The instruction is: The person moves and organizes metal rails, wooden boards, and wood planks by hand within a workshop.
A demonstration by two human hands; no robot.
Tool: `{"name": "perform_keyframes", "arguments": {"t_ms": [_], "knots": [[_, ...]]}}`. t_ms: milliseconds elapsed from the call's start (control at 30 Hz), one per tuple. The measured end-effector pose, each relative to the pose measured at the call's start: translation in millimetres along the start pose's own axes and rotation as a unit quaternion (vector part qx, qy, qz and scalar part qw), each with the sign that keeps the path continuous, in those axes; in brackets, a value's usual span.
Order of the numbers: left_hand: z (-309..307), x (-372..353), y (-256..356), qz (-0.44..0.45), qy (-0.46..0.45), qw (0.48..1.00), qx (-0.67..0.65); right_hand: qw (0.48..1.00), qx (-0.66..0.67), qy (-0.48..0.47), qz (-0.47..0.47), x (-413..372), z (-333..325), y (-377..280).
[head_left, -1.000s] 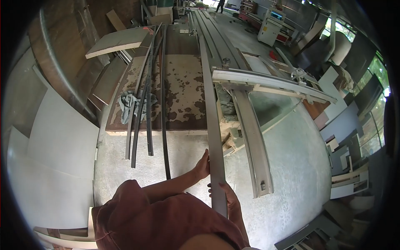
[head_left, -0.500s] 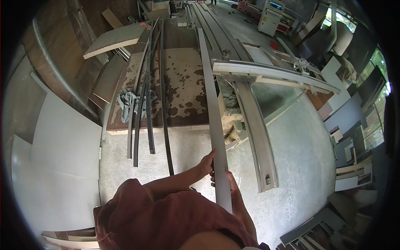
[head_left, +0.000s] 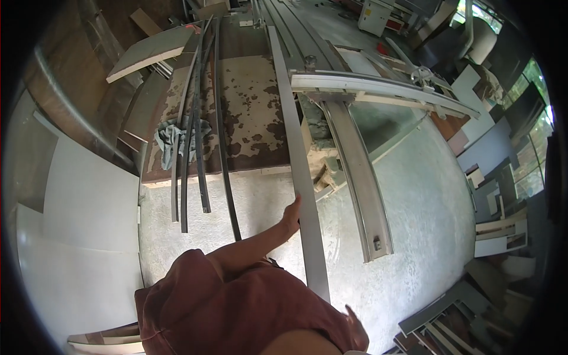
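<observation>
white panels (head_left: 89, 201) fill the left side of the frame, then dark bars (head_left: 221, 148) cross a blotchy board (head_left: 254, 100), some over a crumpled cloth (head_left: 168, 141). at centre i have my left hand (head_left: 291, 215) against the edge of the long grey strip (head_left: 302, 183), fingers mostly hidden, their closure unclear; i read it as steadying, and any shift would call for even support along that length. at lower right of centre my right hand (head_left: 357, 332) is off it, fingers apart, beside pale floor (head_left: 414, 219).
</observation>
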State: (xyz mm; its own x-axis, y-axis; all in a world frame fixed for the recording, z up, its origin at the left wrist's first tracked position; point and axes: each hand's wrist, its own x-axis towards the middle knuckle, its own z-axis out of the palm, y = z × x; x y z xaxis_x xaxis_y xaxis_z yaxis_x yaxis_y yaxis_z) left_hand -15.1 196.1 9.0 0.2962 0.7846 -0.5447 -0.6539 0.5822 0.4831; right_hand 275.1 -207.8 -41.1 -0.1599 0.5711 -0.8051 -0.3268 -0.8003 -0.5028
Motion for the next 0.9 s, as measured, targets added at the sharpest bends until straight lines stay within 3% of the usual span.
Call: {"name": "perform_keyframes", "arguments": {"t_ms": [33,100,267,367,800,900], "knots": [[0.1,2.2,0.9,0.012,-0.003,1.0,-0.002,1.0,0.007,0.003,0.0,-1.7,25.3,-9.9],[2.4,4.9,3.4,0.005,0.006,1.0,-0.002,0.977,-0.186,0.017,-0.1,-81.9,82.2,-22.0],[18.8,1.6,20.1,0.011,0.046,0.999,0.015,0.966,-0.2,0.072,-0.143,-71.5,95.7,-5.7],[15.6,16.5,27.2,0.021,0.025,0.999,0.008,0.953,-0.223,0.107,-0.177,-59.9,106.8,-11.2],[19.5,72.8,79.2,-0.022,0.043,0.996,0.081,0.86,-0.321,0.26,-0.298,-10.7,174.1,-77.0],[20.7,74.0,81.5,-0.012,0.017,0.994,0.107,0.845,-0.351,0.239,-0.326,9.2,198.7,-98.4]]}}
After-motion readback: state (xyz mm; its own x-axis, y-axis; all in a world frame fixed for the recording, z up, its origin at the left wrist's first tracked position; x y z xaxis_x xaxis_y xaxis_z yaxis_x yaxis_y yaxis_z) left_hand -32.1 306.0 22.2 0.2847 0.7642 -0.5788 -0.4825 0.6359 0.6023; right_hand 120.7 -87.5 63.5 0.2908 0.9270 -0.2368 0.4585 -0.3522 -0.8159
